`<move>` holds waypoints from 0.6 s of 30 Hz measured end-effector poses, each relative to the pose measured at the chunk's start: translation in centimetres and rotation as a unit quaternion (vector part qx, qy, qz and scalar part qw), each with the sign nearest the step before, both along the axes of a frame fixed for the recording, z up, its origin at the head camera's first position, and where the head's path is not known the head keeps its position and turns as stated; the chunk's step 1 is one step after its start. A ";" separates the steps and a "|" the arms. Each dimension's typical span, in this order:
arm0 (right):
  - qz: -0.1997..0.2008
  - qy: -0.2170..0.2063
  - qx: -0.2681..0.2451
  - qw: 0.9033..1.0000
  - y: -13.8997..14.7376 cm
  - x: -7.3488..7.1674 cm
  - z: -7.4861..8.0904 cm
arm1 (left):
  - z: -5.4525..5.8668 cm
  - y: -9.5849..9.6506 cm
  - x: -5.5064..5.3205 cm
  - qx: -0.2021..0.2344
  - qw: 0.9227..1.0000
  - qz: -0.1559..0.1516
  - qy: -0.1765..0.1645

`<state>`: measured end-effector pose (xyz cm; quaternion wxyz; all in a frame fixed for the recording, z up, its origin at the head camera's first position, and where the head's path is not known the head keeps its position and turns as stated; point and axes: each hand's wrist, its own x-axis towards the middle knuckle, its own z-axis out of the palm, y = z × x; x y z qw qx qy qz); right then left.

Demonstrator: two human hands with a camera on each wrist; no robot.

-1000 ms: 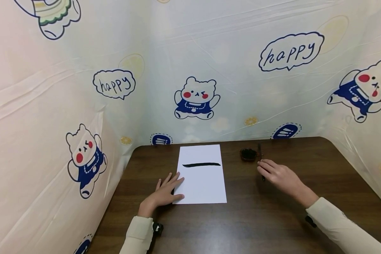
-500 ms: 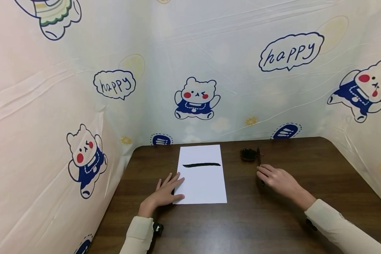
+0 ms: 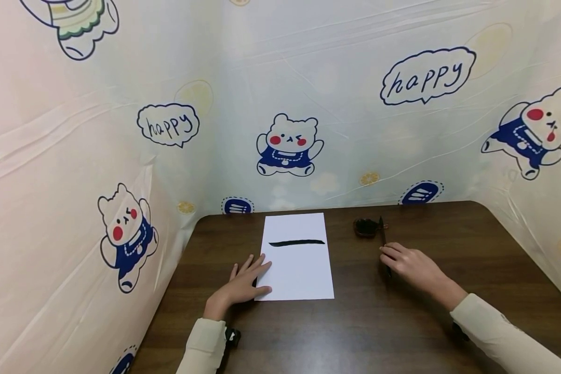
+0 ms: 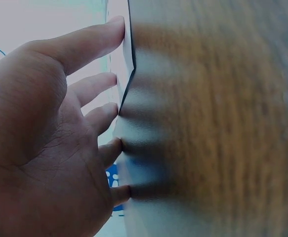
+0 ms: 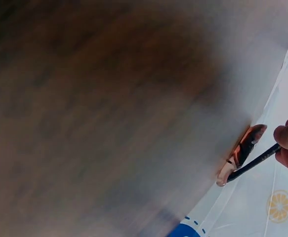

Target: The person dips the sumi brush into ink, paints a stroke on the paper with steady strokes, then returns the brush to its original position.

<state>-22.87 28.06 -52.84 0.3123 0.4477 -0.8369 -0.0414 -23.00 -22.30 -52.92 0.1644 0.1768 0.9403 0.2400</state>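
My left hand (image 3: pixel 238 285) lies with fingers spread over the left edge of a white sheet of paper (image 3: pixel 299 275). Across the upper part of the paper runs a thick black ink stroke (image 3: pixel 296 242). In the left wrist view, the fingertips of that hand (image 4: pixel 50 133) press down at the paper's edge. My right hand (image 3: pixel 413 267) pinches a dark ink brush (image 3: pixel 382 234) between thumb and fingers. The brush's tip end is at the right side of a small ink dish (image 3: pixel 366 227), by a pale pinkish part of it in the right wrist view.
The brown wooden table (image 3: pixel 299 337) has rounded far corners. A pale curtain (image 3: pixel 346 145) printed with bears and the word "happy" hangs close behind the table and along both sides.
My right hand has drawn the brush a little toward me, and the brush's tip end now sits lower beside the dish. The left hand and paper have stayed in place.
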 end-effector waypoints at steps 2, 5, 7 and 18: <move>-0.004 -0.005 0.005 1.000 0.1 0.0 0.0 | 0.1 0.0 0.0 -0.001 1.000 -0.001 -0.001; -0.010 -0.013 0.013 1.000 0.2 0.0 -0.1 | 0.0 0.0 0.0 0.004 1.000 -0.003 -0.001; -0.015 -0.023 0.019 0.999 0.3 0.1 -0.2 | -0.1 -0.1 0.0 0.016 1.000 -0.005 -0.002; -0.043 -0.077 0.049 0.995 0.3 0.4 0.0 | -1.1 -0.7 -0.2 0.061 0.998 -0.014 0.018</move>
